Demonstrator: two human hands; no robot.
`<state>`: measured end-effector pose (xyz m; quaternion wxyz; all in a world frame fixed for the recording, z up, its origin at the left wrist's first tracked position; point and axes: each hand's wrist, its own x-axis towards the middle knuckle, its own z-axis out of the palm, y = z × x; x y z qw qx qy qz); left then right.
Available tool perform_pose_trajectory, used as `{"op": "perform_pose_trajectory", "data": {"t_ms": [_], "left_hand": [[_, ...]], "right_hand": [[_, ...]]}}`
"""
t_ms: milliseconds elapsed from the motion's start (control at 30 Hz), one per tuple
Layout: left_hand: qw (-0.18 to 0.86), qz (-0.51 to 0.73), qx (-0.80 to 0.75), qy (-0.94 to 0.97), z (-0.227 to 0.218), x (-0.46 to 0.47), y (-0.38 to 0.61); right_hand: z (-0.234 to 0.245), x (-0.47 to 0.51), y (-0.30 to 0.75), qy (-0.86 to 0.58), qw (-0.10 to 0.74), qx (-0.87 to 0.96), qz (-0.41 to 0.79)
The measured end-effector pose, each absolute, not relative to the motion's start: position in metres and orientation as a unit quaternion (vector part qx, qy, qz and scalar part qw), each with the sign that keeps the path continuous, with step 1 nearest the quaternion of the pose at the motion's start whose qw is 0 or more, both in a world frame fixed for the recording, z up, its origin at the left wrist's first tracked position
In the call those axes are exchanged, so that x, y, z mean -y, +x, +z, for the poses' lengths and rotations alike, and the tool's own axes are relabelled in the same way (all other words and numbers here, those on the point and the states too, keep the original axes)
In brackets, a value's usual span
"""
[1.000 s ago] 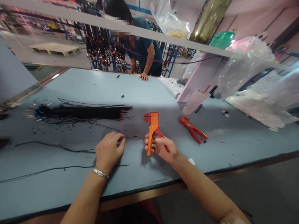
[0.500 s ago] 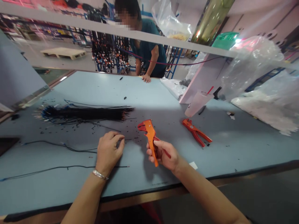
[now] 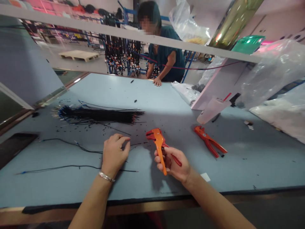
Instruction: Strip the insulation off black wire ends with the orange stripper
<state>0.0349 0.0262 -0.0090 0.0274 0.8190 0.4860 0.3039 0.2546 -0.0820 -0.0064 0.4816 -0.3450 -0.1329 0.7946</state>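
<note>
Nearest me on the table, one black wire lies loose and runs under my left arm. My left hand bends over another wire, thumb and first finger near each other (I can't tell if they pinch it). My right hand holds an orange tool by its handles, its head just beside that wire's tip. I guess the job is part way: these two wires look left to do, and the big bundle past my hands may be done. A spare tool lies to my right, out of the way. Little black scraps make a mess. Farther back are a pale cup and a person leaning in.
</note>
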Motion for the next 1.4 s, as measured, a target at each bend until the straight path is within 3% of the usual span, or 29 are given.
{"op": "perform_pose_trajectory", "data": {"t_ms": [467,733,1100,1400], "left_hand": [[0.036,0.294,-0.456,0.84,-0.001,-0.024,0.031],[0.035,0.206,-0.445,0.871,0.001,-0.018,0.036],[0.05,0.277,-0.5,0.819,-0.004,-0.014,0.038],[0.12,0.317,-0.478,0.81,-0.007,-0.011,0.044]], "right_hand": [[-0.009,0.083,0.257,-0.389,0.446,0.172,0.787],[0.0,0.085,0.262,-0.339,0.553,0.174,0.741],[-0.01,0.094,0.252,-0.32,0.409,0.189,0.834],[-0.003,0.091,0.264,-0.35,0.487,0.183,0.779]]}}
